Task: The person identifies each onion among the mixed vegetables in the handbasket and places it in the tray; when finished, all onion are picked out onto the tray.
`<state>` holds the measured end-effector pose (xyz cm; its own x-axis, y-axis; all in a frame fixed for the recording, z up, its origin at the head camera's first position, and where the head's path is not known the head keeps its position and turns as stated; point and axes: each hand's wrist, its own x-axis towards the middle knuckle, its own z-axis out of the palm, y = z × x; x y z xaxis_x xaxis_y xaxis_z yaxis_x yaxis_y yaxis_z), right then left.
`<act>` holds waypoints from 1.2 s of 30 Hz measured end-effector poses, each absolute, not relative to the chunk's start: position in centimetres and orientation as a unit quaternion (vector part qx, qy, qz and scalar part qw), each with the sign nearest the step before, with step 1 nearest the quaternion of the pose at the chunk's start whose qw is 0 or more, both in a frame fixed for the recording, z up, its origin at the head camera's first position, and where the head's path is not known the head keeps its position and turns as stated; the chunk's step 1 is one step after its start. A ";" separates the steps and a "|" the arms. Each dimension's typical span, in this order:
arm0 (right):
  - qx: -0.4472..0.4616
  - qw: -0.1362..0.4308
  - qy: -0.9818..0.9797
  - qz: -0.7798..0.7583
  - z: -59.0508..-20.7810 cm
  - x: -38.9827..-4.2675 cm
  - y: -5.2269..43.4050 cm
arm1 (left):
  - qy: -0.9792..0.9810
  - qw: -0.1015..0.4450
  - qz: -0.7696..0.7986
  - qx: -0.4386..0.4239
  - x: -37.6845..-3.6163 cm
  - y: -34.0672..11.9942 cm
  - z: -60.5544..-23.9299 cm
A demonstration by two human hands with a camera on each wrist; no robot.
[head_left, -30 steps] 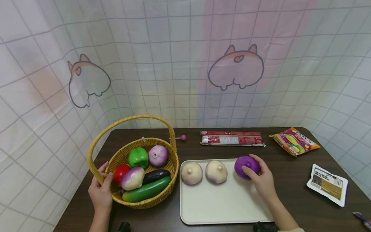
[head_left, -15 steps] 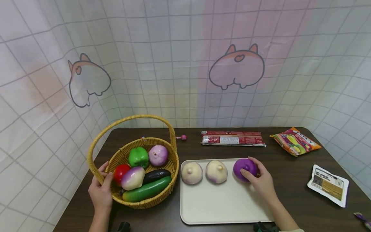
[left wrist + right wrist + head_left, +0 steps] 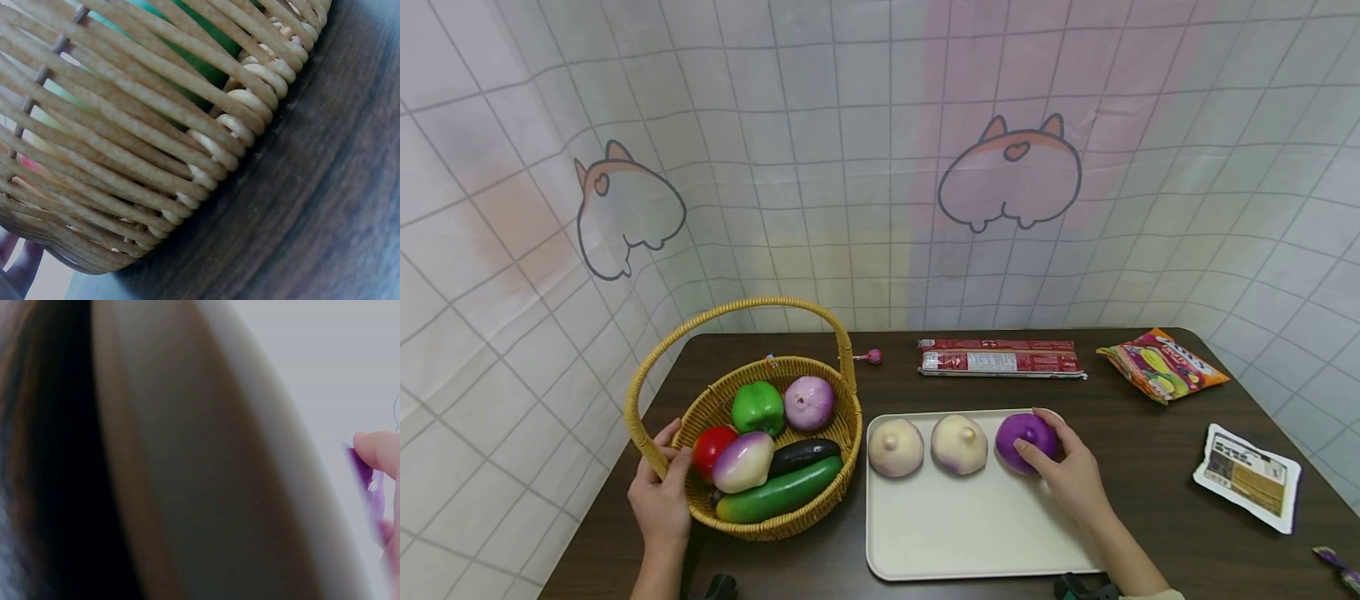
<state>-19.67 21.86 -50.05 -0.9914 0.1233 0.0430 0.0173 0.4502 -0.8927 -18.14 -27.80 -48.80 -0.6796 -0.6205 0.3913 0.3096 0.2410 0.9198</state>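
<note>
A person's right hand [image 3: 1063, 475] curls its fingers and thumb around a round purple toy onion [image 3: 1024, 442] resting on the far right part of a cream rectangular plastic tray [image 3: 970, 533], which lies near the front edge of a dark brown wooden table [image 3: 1157, 467]. The right wrist view shows only a fingertip [image 3: 375, 452] pressed against the purple surface, beside the blurred tray rim. To the left, the left hand [image 3: 661, 492] grips the near rim of a woven yellow wicker basket with an arched handle [image 3: 842, 433], thumb hooked at the base of the handle; the left wrist view shows the basket's weave close up on the table top. Inside the basket lie a long green toy cucumber [image 3: 778, 493], a dark purple toy eggplant [image 3: 803, 454], a white-and-purple toy turnip [image 3: 743, 461], a red toy tomato [image 3: 711, 446], a green toy bell pepper [image 3: 757, 407] and a pale purple toy onion [image 3: 808, 402]. On the tray, just left of the purple onion, sit two pale cream round toy vegetables [image 3: 958, 443], side by side. Farther back on the table lie a small pink lollipop [image 3: 871, 357], a long red-and-white packet [image 3: 1000, 358], an orange snack bag [image 3: 1161, 365] and, at right, a white-and-tan flat packet [image 3: 1247, 477]. Behind hangs a gridded white backdrop with cartoon animals [image 3: 1011, 171].
</note>
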 end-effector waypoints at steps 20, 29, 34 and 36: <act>-0.030 0.077 -0.850 0.520 -50.6 -19.7 21.7 | -0.693 0.383 -0.600 0.114 -18.0 -27.8 -48.8; -0.011 0.107 -0.846 0.522 -50.6 -19.7 21.5 | -0.687 0.385 -0.606 0.110 -18.1 -27.8 -48.7; -0.011 0.104 -0.849 0.518 -50.5 -19.7 21.5 | -0.688 0.387 -0.603 0.109 -18.2 -27.8 -48.8; -0.013 0.103 -0.848 0.520 -50.6 -19.7 21.5 | -0.689 0.388 -0.602 0.110 -18.2 -27.8 -48.8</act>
